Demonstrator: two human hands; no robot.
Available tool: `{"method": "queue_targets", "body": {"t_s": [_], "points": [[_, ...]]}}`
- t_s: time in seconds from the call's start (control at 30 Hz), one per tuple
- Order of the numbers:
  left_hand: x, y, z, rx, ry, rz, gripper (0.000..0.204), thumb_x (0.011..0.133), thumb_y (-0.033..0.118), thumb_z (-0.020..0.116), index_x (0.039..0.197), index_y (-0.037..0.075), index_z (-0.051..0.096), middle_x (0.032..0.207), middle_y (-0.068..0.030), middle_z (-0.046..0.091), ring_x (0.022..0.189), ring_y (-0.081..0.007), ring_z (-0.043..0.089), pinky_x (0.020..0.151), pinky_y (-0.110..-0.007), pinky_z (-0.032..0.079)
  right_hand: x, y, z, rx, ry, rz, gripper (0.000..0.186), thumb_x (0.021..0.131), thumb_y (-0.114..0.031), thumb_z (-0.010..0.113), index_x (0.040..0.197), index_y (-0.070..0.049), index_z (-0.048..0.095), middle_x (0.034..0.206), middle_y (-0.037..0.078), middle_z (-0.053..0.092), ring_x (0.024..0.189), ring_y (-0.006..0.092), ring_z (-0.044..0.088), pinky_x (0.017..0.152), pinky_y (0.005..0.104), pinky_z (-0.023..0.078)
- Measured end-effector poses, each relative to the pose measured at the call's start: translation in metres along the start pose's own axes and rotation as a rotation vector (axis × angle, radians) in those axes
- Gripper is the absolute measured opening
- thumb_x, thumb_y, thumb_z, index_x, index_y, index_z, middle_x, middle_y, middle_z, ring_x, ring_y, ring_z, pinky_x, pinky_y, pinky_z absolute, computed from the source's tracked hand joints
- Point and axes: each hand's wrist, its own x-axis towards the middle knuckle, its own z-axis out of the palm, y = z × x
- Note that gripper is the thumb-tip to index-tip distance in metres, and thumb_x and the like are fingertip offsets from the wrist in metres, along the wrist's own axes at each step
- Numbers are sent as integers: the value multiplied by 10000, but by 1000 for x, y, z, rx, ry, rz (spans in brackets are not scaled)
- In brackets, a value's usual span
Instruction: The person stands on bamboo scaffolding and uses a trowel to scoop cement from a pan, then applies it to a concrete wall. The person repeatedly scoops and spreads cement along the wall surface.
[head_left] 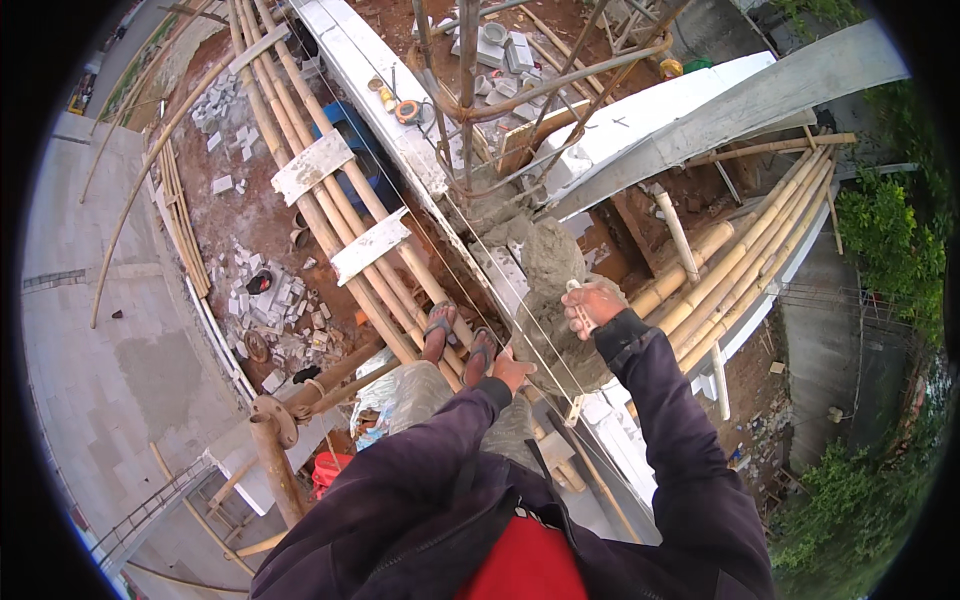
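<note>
My right hand point(592, 306) is closed round the pale handle of what looks like a trowel point(573, 287), above wet grey mortar point(553, 258) spread along the top of the wall. The blade cannot be told apart from the mortar. My left hand point(514, 370) is at the wall's near-left edge, beside the mortar, with its fingers partly spread and nothing visible in them. A taut string point(535, 352) runs along the wall between my hands. Closer to me, a small pale block point(575, 408) sits by the string.
My sandalled feet stand on bamboo poles point(345, 265) high above rubble-strewn ground. Boards point(372, 246) lie across the poles. Rusty rebar point(468, 90) rises from the wall beyond the mortar. An orange tape measure point(407, 112) lies on the white wall top. More bamboo point(745, 275) is on the right.
</note>
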Motion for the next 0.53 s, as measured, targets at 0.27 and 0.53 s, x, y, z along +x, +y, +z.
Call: {"method": "queue_targets", "body": {"t_s": [0.27,0.53], "points": [[32,-38,-10,-110,-116,82,711,743,-26,645,1389,69,364,1145,-67,593,950,-198,626,698,-321,543,134,-23,43,-1000,-61,-268,55,742,-87,661,746,-49,622,671,75,632,581,184,626,540,342,483],[40,-51,-12,-228,-257,162,723,791,88,710,1405,142,331,1198,-95,564,989,-250,606,826,-444,511,-38,46,-37,-450,99,-188,104,784,-94,543,876,-45,555,675,58,537,419,154,504,354,315,421]]}}
